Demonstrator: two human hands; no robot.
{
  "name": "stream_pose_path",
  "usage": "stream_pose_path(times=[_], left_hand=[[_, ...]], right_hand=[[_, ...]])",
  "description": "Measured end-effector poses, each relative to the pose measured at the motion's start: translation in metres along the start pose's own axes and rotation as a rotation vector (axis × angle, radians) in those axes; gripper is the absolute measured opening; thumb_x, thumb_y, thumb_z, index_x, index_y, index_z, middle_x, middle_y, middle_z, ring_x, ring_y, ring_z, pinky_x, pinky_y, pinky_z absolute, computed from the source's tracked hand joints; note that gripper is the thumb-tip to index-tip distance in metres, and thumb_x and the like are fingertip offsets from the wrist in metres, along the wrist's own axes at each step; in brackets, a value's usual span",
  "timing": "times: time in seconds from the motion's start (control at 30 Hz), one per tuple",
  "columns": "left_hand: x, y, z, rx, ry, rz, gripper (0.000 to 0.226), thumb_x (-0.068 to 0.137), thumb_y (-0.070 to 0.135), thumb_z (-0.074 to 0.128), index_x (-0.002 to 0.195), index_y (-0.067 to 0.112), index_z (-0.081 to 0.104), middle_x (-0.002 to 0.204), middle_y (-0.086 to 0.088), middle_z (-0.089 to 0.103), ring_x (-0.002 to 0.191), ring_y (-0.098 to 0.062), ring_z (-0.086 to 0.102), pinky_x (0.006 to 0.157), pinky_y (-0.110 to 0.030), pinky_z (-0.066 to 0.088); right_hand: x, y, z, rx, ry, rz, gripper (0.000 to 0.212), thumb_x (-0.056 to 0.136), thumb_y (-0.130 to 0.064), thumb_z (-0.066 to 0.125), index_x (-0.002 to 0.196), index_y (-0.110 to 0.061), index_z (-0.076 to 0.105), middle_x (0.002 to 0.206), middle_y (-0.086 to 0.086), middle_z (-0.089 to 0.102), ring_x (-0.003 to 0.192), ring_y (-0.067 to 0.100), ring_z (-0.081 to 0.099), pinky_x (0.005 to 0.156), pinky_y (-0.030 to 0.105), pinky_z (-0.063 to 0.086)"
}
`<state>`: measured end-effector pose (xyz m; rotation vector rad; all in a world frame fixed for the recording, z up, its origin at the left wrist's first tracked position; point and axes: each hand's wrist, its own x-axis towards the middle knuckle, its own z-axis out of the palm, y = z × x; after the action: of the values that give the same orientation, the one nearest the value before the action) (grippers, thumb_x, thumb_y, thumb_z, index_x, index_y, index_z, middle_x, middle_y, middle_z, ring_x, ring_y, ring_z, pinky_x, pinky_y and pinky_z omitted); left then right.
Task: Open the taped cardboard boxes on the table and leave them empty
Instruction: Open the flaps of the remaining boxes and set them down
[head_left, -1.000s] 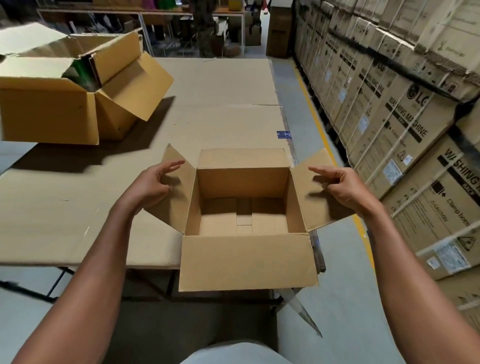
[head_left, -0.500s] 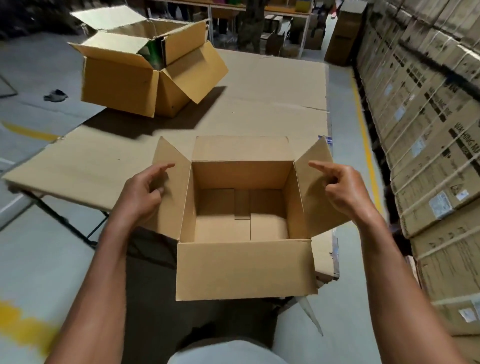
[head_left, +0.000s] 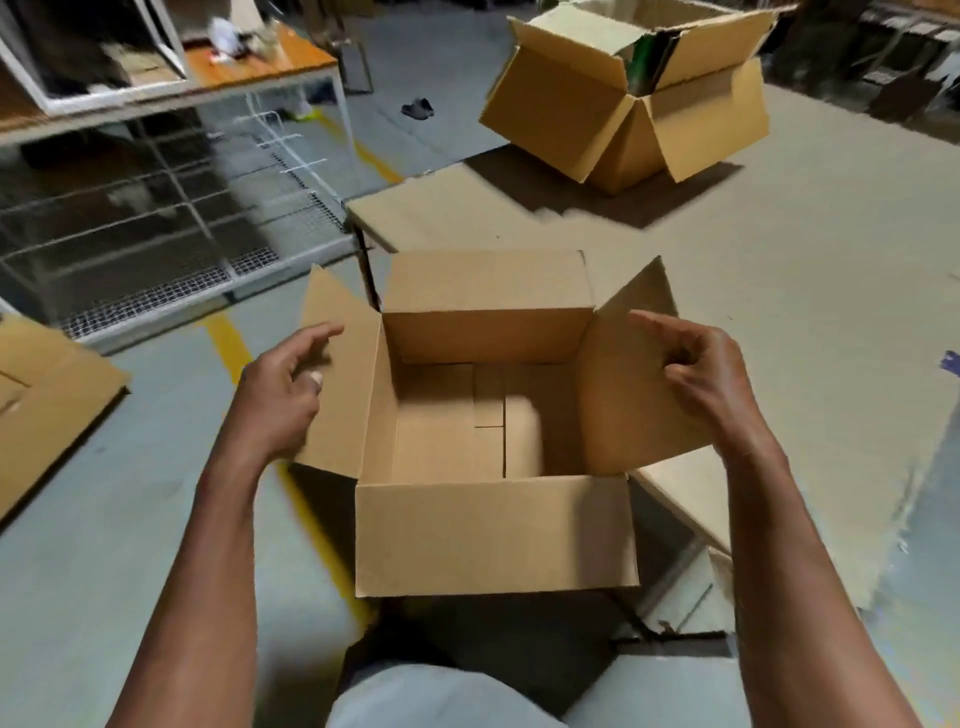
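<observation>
The near box (head_left: 493, 535) gapes open at the top, its inside bare, so a reach straight down is free; its raised left flap (head_left: 337, 415) and right flap (head_left: 623, 395) wall in the sides. Far right on the tabletop (head_left: 831, 312), a larger open box (head_left: 613, 114) blocks that corner, with bare cardboard surface between the two.

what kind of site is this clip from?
Likely a warehouse or packing area: a grey concrete floor with yellow painted lines, a white wire-mesh metal rack, and a work table covered in flattened brown cardboard holding an opened brown cardboard box.
</observation>
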<state>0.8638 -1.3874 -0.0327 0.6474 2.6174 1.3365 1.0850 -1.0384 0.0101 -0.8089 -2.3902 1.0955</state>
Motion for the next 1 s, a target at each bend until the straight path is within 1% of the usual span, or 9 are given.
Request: stream_pose_path(times=[0.13,0.23,0.33,0.5,0.67,0.73,0.83,0.9,1.0], left_hand=[[0.002,-0.044,-0.051,0.012,0.069,-0.093,0.068,0.093,-0.011,0.049,0.133,0.043,0.059,0.129,0.002,0.065,0.124,-0.011,0.058,0.098,-0.022,0.040],[0.011,-0.074,-0.089,0.023,0.104,-0.134,0.068,0.096,-0.009,0.049,0.132,0.048,0.055,0.133,0.009,0.060,0.122,-0.004,0.055,0.095,-0.020,0.038],[0.029,-0.113,-0.129,0.040,0.122,-0.181,0.067,0.098,-0.006,0.049,0.135,0.050,0.053,0.139,0.009,0.058,0.124,-0.004,0.052,0.089,-0.018,0.041],[0.070,-0.175,-0.190,0.040,0.165,-0.241,0.070,0.097,-0.008,0.049,0.136,0.051,0.052,0.146,0.004,0.056,0.135,-0.007,0.048,0.093,-0.017,0.038],[0.130,-0.205,-0.233,0.077,0.170,-0.267,0.067,0.098,-0.007,0.049,0.141,0.045,0.052,0.148,0.003,0.054,0.131,-0.007,0.046,0.101,-0.024,0.035],[0.158,-0.215,-0.248,0.092,0.184,-0.270,0.066,0.099,-0.006,0.049,0.143,0.042,0.050,0.149,0.001,0.053,0.137,-0.015,0.046,0.102,-0.027,0.035],[0.206,-0.231,-0.266,0.125,0.205,-0.269,0.065,0.099,-0.005,0.050,0.146,0.039,0.049,0.150,0.000,0.052,0.139,-0.020,0.045,0.102,-0.029,0.036],[0.240,-0.242,-0.275,0.126,0.213,-0.277,0.065,0.099,-0.005,0.049,0.147,0.039,0.049,0.150,0.000,0.052,0.139,-0.020,0.045,0.101,-0.029,0.037],[0.294,-0.260,-0.288,0.129,0.227,-0.271,0.065,0.099,-0.006,0.049,0.146,0.039,0.050,0.149,0.000,0.053,0.139,-0.018,0.045,0.103,-0.028,0.036]], right_hand=[[0.025,-0.040,0.067,0.034,-0.114,-0.069,0.068,0.082,0.015,0.049,0.137,-0.021,0.062,0.129,0.008,0.067,0.103,0.032,0.067,0.086,0.055,0.058],[0.048,-0.071,0.124,0.003,-0.161,-0.087,0.070,0.081,0.017,0.050,0.138,-0.022,0.062,0.130,0.009,0.067,0.105,0.029,0.066,0.089,0.045,0.058],[0.073,-0.101,0.186,-0.018,-0.204,-0.106,0.072,0.082,0.019,0.052,0.138,-0.024,0.061,0.119,0.013,0.071,0.102,0.036,0.067,0.085,0.050,0.058],[0.108,-0.154,0.281,0.013,-0.287,-0.150,0.063,0.089,0.015,0.055,0.141,-0.020,0.057,0.139,0.008,0.060,0.111,0.011,0.055,0.088,0.025,0.044],[0.149,-0.195,0.349,0.011,-0.296,-0.152,0.066,0.087,0.016,0.055,0.143,-0.020,0.055,0.140,0.011,0.059,0.125,0.022,0.056,0.102,0.037,0.045],[0.171,-0.211,0.373,0.002,-0.307,-0.151,0.067,0.088,0.015,0.056,0.144,-0.020,0.054,0.141,0.011,0.058,0.127,0.023,0.056,0.101,0.030,0.046],[0.211,-0.232,0.410,-0.030,-0.314,-0.163,0.067,0.087,0.015,0.056,0.145,-0.019,0.053,0.122,0.015,0.068,0.088,0.010,0.066,0.072,0.012,0.049],[0.240,-0.244,0.436,-0.025,-0.316,-0.170,0.068,0.086,0.015,0.055,0.145,-0.019,0.053,0.109,0.012,0.071,0.069,0.006,0.063,0.059,0.016,0.049],[0.292,-0.263,0.472,0.000,-0.321,-0.179,0.070,0.084,0.016,0.051,0.143,-0.021,0.056,0.114,0.007,0.068,0.072,0.008,0.064,0.066,0.029,0.057]])
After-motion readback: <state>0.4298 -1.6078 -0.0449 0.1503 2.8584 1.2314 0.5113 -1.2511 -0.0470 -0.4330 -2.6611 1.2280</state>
